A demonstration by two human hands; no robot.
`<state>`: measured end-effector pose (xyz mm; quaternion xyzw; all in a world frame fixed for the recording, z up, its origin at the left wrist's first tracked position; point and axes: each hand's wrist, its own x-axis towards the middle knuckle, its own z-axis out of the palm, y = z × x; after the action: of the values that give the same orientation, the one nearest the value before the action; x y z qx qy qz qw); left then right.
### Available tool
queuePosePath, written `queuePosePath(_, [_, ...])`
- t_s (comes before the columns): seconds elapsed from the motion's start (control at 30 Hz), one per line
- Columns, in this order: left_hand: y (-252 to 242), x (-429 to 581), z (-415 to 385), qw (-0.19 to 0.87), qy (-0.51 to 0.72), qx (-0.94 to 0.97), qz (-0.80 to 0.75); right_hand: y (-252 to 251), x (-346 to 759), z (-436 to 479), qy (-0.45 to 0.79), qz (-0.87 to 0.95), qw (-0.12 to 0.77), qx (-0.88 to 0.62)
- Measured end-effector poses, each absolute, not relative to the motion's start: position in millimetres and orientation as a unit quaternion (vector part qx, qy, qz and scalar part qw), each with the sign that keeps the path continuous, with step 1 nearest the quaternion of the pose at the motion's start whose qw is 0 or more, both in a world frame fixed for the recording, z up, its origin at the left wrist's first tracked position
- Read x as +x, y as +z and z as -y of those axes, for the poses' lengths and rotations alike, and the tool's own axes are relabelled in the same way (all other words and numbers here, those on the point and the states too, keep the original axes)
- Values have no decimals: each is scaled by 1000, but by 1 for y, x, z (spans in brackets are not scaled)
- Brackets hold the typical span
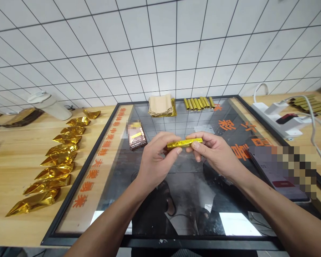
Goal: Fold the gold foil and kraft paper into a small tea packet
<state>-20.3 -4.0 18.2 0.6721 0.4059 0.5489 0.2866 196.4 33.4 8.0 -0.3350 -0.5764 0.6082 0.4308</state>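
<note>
A narrow gold foil roll (pixel 184 143) is held level above the glass-topped panel (pixel 182 185). My left hand (pixel 155 160) pinches its left end with thumb and fingers curled. My right hand (pixel 216 151) grips the right end, thumb on the front. Both hands hover over the middle of the glass, with the forearms coming in from the bottom edge.
A row of several folded gold foil pieces (pixel 53 164) lies on the wooden table at left. A stack of tan sheets (pixel 161 105) and several gold rolls (pixel 199 102) sit at the far edge. A small dark pack (pixel 137 137), a white cup (pixel 49 104) and a power strip (pixel 279 119) are nearby.
</note>
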Motion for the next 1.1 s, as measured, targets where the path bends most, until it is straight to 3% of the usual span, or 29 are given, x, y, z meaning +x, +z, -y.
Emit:
queuePosePath(0.2, [14,-20,3,312,541,664,-410,9,193,-29,583,592,438,-344])
queuePosePath(0.53, [15,-16,3,482,532,549,-427,15,191,-22,493,643,453,-371])
queuePosePath(1.1, [14,-16,4,442,532,589,-418,13,194,-25,481,662,449,-359])
